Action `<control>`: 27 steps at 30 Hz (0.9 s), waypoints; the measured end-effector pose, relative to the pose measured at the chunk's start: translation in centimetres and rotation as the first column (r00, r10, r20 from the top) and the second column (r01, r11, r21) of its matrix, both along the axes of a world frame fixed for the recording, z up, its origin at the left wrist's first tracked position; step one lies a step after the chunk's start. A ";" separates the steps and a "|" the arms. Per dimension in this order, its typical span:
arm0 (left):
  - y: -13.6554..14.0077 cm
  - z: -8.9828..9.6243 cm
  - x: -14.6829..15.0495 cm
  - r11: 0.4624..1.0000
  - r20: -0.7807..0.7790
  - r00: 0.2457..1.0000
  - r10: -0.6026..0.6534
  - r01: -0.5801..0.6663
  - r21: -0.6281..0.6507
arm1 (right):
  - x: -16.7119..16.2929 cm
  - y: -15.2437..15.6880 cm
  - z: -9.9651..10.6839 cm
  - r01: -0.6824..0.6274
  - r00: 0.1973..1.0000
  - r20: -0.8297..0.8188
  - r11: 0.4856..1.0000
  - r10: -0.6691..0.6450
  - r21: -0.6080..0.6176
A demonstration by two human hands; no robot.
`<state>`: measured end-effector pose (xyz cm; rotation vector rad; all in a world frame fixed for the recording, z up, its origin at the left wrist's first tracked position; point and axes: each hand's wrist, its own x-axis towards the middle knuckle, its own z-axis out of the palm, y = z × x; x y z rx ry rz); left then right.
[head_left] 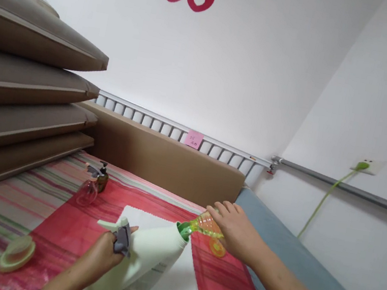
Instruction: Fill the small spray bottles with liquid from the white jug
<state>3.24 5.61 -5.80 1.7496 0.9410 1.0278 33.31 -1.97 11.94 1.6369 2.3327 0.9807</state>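
Observation:
My left hand [105, 254] is closed around a grey and pale green trigger spray head [121, 238] and lies against a large pale green bottle [145, 251]. That bottle is tilted, with its open green mouth facing up and right. My right hand [240, 233] grips a clear bottle with yellow liquid [206, 223], tipped so that its neck points left into the large bottle's mouth. Some of the clear bottle is hidden by my fingers. Just below it shows a round orange-yellow piece [217, 247]. A pale green round cap [17, 254] lies at the lower left.
A white sheet [191, 284] lies on a red striped cloth [62, 232]. Further back stand a clear pinkish spray bottle [86, 193] and a dark pump bottle [102, 178]. Stacked brown cushions [32, 81] rise at left; a brown board [161, 157] and radiator [138, 116] lie behind.

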 end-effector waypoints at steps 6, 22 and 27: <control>-0.3 0.5 0.0 1.000 0.001 1.000 -0.005 0.005 0.009 | -1.1 0.3 0.9 -0.023 0.996 0.086 1.000 0.024 -0.007; -0.6 -0.1 -0.5 1.000 0.055 0.998 -0.010 0.010 0.005 | -5.9 1.1 2.8 -0.070 0.944 0.321 0.997 0.072 -0.020; -0.7 -0.3 -0.6 1.000 0.033 0.999 -0.022 0.021 0.012 | -7.0 1.2 2.9 -0.063 0.931 0.358 0.997 0.075 -0.044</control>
